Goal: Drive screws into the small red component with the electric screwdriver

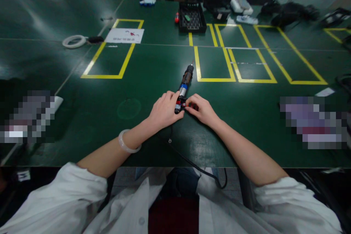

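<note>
- The green desk (pixel 82 124) fills most of the view, marked with several yellow tape rectangles (pixel 112 49).
- A black tray (pixel 192 17) stands at the far middle of the desk, with dark bags and gear heaped well to its right.
- A white printed sheet (pixel 125 35) lies inside the top of the left yellow rectangle; a coil of white cable (pixel 74 41) lies just to its left.
- An electric screwdriver (pixel 185 82) lies flat near the middle of the desk, its tip pointing away from the person, its black cord (pixel 186 159) trailing back over the near edge.
- The left hand (pixel 164 111), with 1 pale bangle (pixel 126 142) on its wrist, is closed around the screwdriver's near end.
- The right hand (pixel 201 109) meets it from the other side, fingertips pinching at the same red-and-black end; the 2 hands nearly touch.
</note>
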{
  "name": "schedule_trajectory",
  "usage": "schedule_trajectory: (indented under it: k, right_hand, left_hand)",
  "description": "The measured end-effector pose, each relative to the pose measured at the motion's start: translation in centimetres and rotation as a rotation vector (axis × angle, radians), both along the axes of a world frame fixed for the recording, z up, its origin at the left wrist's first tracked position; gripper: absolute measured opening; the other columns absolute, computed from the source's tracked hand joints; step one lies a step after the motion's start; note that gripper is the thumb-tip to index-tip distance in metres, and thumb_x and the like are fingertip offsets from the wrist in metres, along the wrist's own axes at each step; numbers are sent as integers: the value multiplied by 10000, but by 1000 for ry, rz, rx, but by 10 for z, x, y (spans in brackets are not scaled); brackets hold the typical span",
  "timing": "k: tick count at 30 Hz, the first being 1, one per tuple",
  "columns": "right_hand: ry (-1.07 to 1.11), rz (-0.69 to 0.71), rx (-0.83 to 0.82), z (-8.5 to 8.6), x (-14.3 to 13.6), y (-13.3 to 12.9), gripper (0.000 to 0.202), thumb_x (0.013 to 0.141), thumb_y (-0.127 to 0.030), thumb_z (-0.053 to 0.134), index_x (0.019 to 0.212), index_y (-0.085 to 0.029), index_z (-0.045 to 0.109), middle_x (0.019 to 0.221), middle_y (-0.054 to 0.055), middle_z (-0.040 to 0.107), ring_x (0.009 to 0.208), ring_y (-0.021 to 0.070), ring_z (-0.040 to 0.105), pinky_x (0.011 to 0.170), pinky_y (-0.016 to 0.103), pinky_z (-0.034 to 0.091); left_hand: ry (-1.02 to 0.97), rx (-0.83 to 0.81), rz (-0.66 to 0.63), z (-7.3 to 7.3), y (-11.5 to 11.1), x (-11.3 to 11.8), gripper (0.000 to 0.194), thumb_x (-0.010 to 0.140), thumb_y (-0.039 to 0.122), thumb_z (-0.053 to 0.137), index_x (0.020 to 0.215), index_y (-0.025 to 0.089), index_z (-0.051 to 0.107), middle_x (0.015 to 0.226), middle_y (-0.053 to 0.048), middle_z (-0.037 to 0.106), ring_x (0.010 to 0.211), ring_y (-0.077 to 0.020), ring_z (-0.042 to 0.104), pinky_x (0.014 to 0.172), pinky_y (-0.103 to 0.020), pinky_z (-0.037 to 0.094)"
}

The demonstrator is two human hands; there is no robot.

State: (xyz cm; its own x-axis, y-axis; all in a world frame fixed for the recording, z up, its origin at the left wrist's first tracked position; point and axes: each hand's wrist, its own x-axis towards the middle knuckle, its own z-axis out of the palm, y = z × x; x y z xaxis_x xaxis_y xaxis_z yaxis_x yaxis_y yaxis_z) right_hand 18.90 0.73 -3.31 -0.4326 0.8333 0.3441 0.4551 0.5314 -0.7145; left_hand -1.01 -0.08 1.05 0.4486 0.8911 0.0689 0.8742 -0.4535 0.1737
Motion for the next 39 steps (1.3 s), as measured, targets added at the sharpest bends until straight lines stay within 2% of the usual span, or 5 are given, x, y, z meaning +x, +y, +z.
schedule_trajectory:
  k: [4, 12, 25, 33, 39]
  right_hand:
    - [30, -18, 10, 2, 2, 0, 38, 912, -193, 618, 931, -195, 651, 967, 47, 558, 771, 144, 563, 692, 270, 459]
    - [26, -45, 16, 6, 1, -2, 91, 915, -214, 605, 918, -190, 692, 858, 42, 645, 689, 139, 570, 670, 271, 459]
    - [92, -119, -92, 11, 1, -6, 38, 874, -225, 585, 875, -202, 616, 724, -9, 640, 602, 122, 544, 611, 251, 435]
    - [88, -93, -95, 7, 4, -2, 70, 898, -230, 572, 913, -191, 628, 753, -1, 625, 627, 121, 544, 619, 245, 428]
    - [86, -95, -111, 6, 4, -1, 64, 893, -213, 575, 900, -192, 635, 763, 4, 635, 644, 124, 549, 629, 245, 430]
  left_hand:
    - [21, 23, -7, 0, -1, 1, 627, 884, 406, 561, 1422, 107, 445, 1261, -162, 550, 1117, -300, 546, 917, -402, 483]
    - [73, 72, -14, -1, -2, 3, 599, 907, 430, 533, 1404, 102, 466, 1244, -160, 565, 1094, -304, 553, 884, -398, 459]
    - [107, 96, 54, -4, 5, 10, 595, 946, 512, 496, 1398, 125, 469, 1204, -174, 559, 1105, -318, 544, 887, -400, 453]
    - [67, 48, 42, -1, 15, -14, 637, 924, 495, 525, 1468, 180, 423, 1257, -152, 534, 1103, -306, 536, 880, -405, 504]
    - [96, 9, 195, 3, 32, -59, 674, 922, 546, 489, 1487, 187, 411, 1289, -178, 520, 1154, -342, 526, 865, -436, 521]
